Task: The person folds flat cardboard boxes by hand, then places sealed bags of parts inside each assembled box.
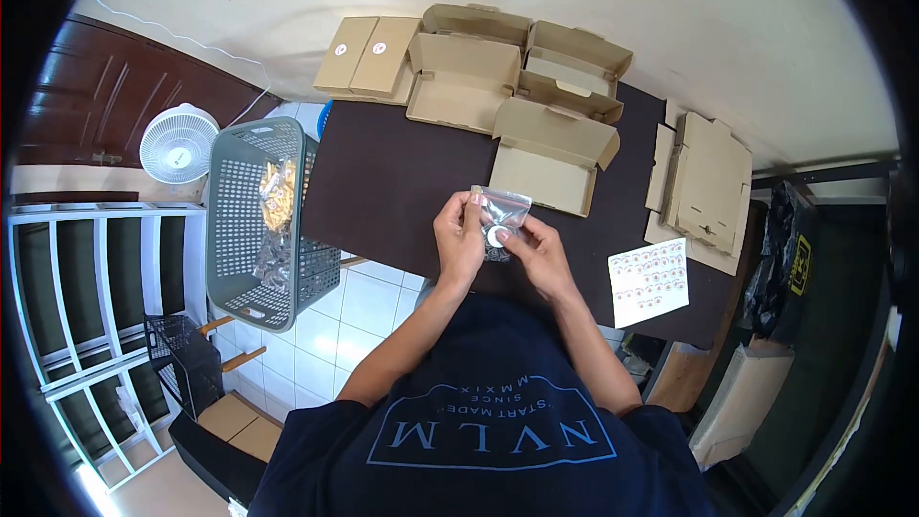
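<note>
My left hand point(461, 241) pinches the upper left edge of a small clear zip bag point(504, 205), just over the table's near edge. Dark contents show low in the bag, too small to name. A round white sticker point(497, 236) lies on the bag's front. My right hand point(542, 258) grips the bag's right side, its thumb on the sticker. Just beyond the bag stands an open cardboard box point(546, 175). To the right lies a white sheet of round stickers point(651, 278).
More open boxes point(464, 86) and closed boxes with stickers point(378, 53) stand at the back of the dark table point(383, 168). Flat cardboard point(708, 177) is stacked at right. A grey basket point(222, 258) with filled bags stands left, near a white fan point(180, 146).
</note>
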A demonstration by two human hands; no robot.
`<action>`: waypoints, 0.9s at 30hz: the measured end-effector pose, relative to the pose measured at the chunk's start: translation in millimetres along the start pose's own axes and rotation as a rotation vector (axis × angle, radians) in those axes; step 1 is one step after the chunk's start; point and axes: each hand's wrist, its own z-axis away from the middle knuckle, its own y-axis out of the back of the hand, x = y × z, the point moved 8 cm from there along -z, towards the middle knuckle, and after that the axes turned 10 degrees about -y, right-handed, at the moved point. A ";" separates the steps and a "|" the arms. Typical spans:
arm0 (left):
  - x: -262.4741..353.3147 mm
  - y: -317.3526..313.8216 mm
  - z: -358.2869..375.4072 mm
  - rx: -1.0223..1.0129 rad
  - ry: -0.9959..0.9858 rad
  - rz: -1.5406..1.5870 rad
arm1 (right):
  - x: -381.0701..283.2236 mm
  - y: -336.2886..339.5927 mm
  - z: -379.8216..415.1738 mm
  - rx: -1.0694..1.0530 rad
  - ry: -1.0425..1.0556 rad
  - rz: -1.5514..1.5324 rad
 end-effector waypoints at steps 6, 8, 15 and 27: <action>6.0 0.0 -11.2 -0.234 -0.029 0.021 | -3.3 33.2 -7.8 -0.133 -0.103 0.030; 2.6 -7.9 -7.0 -0.491 0.003 -0.092 | -24.0 29.2 -9.0 -0.115 -0.098 0.062; -8.7 1.8 -2.9 -0.547 0.097 -0.030 | -13.5 -6.9 -35.2 -0.104 0.002 0.413; 1.8 36.8 -15.6 0.172 0.023 -0.063 | -3.4 -31.6 -29.1 0.223 -0.035 0.162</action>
